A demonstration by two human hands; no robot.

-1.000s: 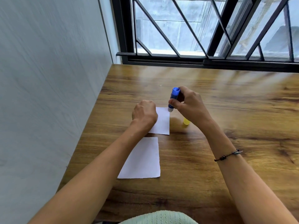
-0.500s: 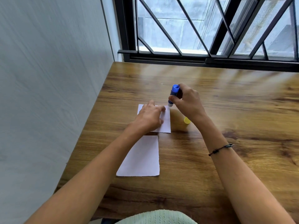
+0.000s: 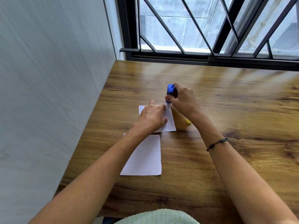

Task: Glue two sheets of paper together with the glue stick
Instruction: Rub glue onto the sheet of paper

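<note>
Since a second ago the left hand (image 3: 152, 118) has uncurled from a fist and now lies flat, fingers spread, on the far sheet (image 3: 169, 122).

Nearest the person, a pale green knit garment (image 3: 158, 216) shows at the bottom edge. Both bare forearms reach out over the wooden counter (image 3: 226, 167). The near sheet (image 3: 145, 157), white, lies flat by itself, its far edge just short of the far sheet's near edge. A dark cord bracelet (image 3: 216, 143) circles the right wrist.

Further out, the left hand presses the far sheet down, covering most of its left part. A yellow cap (image 3: 188, 122) sits on the counter just right of that sheet, partly hidden under the right wrist. The right hand (image 3: 182, 101) is curled around the blue glue stick (image 3: 169, 92), gripping it nearly upright, with its white tip down at the sheet's far right corner, just beside the left fingertips (image 3: 163, 107). I can't tell if the tip touches the paper.

Beyond, the counter runs to a black-barred window (image 3: 210, 29); a grey wall (image 3: 48, 78) lines the left.
</note>
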